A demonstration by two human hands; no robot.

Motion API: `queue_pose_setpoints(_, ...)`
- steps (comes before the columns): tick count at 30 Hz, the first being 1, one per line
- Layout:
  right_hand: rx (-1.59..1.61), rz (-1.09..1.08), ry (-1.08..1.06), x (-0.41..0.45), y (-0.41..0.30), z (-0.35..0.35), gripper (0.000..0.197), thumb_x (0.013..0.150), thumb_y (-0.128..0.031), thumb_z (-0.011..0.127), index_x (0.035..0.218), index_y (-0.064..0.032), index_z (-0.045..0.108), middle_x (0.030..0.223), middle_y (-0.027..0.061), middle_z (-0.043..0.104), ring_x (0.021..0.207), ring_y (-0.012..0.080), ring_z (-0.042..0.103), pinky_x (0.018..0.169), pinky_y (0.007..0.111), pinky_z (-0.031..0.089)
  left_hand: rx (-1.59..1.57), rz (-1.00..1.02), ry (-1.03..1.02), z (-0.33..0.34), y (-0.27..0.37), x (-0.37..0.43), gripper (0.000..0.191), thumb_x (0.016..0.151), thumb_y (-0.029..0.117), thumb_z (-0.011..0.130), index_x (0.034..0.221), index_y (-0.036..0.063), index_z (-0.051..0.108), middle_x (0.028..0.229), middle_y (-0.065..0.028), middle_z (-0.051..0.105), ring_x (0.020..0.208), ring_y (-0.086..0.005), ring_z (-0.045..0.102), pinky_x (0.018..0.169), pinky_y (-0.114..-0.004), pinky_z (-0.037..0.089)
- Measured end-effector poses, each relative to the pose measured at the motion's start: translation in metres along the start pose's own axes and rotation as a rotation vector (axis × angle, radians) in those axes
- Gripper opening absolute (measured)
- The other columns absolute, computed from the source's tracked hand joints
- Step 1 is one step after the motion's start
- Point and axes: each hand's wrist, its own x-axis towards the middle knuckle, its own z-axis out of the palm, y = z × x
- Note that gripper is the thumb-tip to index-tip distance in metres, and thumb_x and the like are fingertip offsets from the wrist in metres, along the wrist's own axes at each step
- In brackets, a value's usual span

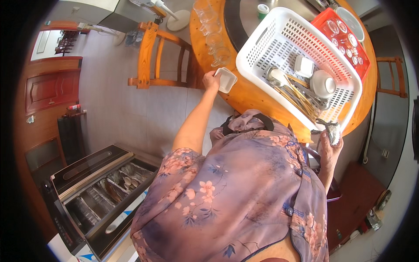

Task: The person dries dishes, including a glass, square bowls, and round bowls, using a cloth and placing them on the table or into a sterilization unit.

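My left hand grips a small white square dish by its edge, beside the rim of a round wooden table. In my right hand is a crumpled whitish cloth or scrubber with a dark twisted cord hanging from it; its exact kind is unclear. That hand is close to the near right corner of a white plastic basket. Inside the basket lie another white square dish, stacked white bowls, a metal ladle, a white spoon and several chopsticks.
Several glass mugs line the table's left edge. Behind the basket, a red crate holds upturned glasses. A wooden chair stands to the left. An open drawer with utensils is at lower left. A green-and-white container sits farther back.
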Motion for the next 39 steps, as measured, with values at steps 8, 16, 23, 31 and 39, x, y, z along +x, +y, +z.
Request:
queue_pose_setpoints(8,0.011,0.026,0.048,-0.006,0.006,-0.007,0.029,0.079,-0.013,0.071,0.103,-0.0007,0.060,0.084,-0.0002,0.062,0.074,0.0080,0.055,0.068,0.023,0.046,-0.076,0.080,-0.046,0.004,-0.008,0.011,0.021,0.069,0.015,0.069,0.087,0.0040,0.071,0.081,-0.0138,0.069,0.073,-0.0267,0.066,0.071,-0.034,0.051)
queue_pose_setpoints(16,0.032,-0.008,0.291,0.009,0.024,-0.047,0.036,0.081,-0.018,0.071,0.108,0.0013,0.058,0.088,0.0025,0.063,0.077,0.0089,0.057,0.071,0.023,0.046,0.178,0.232,0.297,-0.009,0.019,-0.024,0.025,0.077,0.023,0.066,0.095,0.0081,0.058,0.099,-0.0158,0.057,0.097,-0.0352,0.048,0.086,-0.045,0.038)
queue_pose_setpoints(23,-0.502,0.117,0.477,0.022,0.076,-0.075,0.048,0.077,-0.029,0.073,0.111,0.0005,0.055,0.093,0.0168,0.064,0.085,0.0247,0.063,0.075,0.034,0.049,-0.172,0.829,0.160,-0.017,0.189,-0.061,0.032,0.073,0.004,0.065,0.103,0.0074,0.056,0.103,-0.0100,0.054,0.102,-0.0297,0.047,0.088,-0.042,0.035)
queue_pose_setpoints(31,-0.691,0.267,0.308,0.044,0.108,-0.082,0.058,0.076,-0.039,0.067,0.116,-0.0007,0.051,0.108,0.0235,0.059,0.098,0.0395,0.058,0.083,0.044,0.046,-0.289,0.318,-0.537,0.168,0.223,-0.042,0.036,0.075,0.019,0.074,0.101,-0.0007,0.058,0.081,-0.0070,0.058,0.065,-0.0125,0.055,0.057,-0.027,0.047)
queue_pose_setpoints(39,-0.682,0.201,0.302,0.042,0.106,-0.082,0.048,0.076,-0.033,0.068,0.107,-0.0025,0.047,0.100,0.0245,0.059,0.087,0.0419,0.059,0.073,0.047,0.048,-0.269,-0.241,-0.774,0.232,0.222,-0.045,0.042,0.071,0.024,0.076,0.095,-0.0053,0.059,0.074,-0.0109,0.061,0.060,-0.0193,0.056,0.047,-0.033,0.043)
